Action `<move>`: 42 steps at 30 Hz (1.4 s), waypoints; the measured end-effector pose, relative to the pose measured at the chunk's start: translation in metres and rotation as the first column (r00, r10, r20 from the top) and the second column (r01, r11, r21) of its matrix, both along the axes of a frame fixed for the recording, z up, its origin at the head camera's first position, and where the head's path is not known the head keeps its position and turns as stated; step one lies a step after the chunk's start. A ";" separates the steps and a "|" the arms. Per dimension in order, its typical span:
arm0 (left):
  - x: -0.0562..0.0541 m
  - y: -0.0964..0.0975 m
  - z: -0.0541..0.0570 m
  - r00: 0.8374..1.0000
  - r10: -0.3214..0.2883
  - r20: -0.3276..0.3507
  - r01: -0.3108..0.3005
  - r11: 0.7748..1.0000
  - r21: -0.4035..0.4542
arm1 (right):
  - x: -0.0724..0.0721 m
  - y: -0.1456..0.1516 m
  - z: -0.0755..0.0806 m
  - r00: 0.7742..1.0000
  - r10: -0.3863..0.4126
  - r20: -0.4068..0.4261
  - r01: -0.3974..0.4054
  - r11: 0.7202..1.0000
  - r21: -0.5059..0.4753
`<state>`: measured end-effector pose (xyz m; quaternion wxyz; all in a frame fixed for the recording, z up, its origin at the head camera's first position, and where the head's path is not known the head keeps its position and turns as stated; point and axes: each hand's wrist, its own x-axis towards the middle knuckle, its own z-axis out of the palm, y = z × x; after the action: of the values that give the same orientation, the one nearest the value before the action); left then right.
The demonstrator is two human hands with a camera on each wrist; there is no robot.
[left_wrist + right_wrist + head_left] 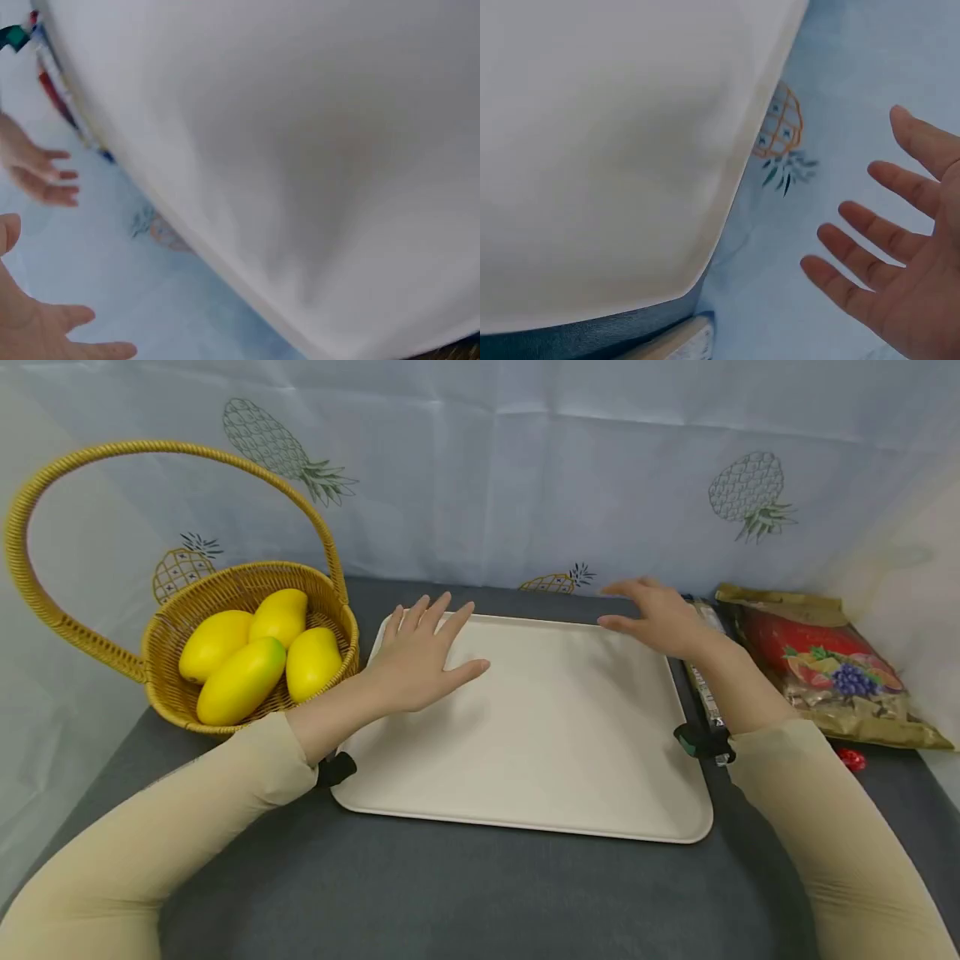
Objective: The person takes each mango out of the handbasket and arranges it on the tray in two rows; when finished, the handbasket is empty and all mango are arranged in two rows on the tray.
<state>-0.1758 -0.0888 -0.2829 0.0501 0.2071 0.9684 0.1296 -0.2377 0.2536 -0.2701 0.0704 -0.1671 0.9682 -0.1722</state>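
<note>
A bare cream tray lies on the dark grey cloth in the head view. Over its left part hovers my left hand, fingers spread and straight, holding nothing. My right hand is held above the far right corner, its fingers extended and apart from one another, also holding nothing. In the right wrist view, the right hand's palm shows beyond the tray's rim. Just left of my left hand stands a yellow wicker basket with several yellow mangoes inside; one has a greenish tip.
The basket's tall handle arches up at the left. Right of the tray lie a narrow printed packet, a gold and red bag with fruit pictures, and a small red wrapped piece. A pineapple-patterned cloth hangs behind.
</note>
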 end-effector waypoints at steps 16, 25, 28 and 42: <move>0.010 -0.067 0.067 0.993 -0.031 0.114 -0.012 0.934 0.358 | -0.040 0.043 -0.024 0.964 -0.111 0.240 0.175 0.949 -0.262; -0.006 -0.121 0.073 0.971 0.074 0.226 -0.156 0.915 0.371 | -0.047 0.053 -0.039 0.938 -0.104 0.330 0.186 0.956 -0.228; -0.013 -0.137 0.071 0.958 0.106 0.267 -0.198 0.918 0.345 | -0.047 0.054 -0.041 0.935 -0.118 0.335 0.197 0.958 -0.211; -0.049 -0.175 0.066 0.897 0.247 0.366 -0.354 0.898 0.262 | -0.049 0.046 -0.049 0.938 -0.116 0.327 0.188 0.962 -0.199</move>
<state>-0.2245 -0.2634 -0.2174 0.1529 0.0345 0.9329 0.3243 -0.2866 0.2995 -0.3192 0.1893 -0.0689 0.9288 -0.3110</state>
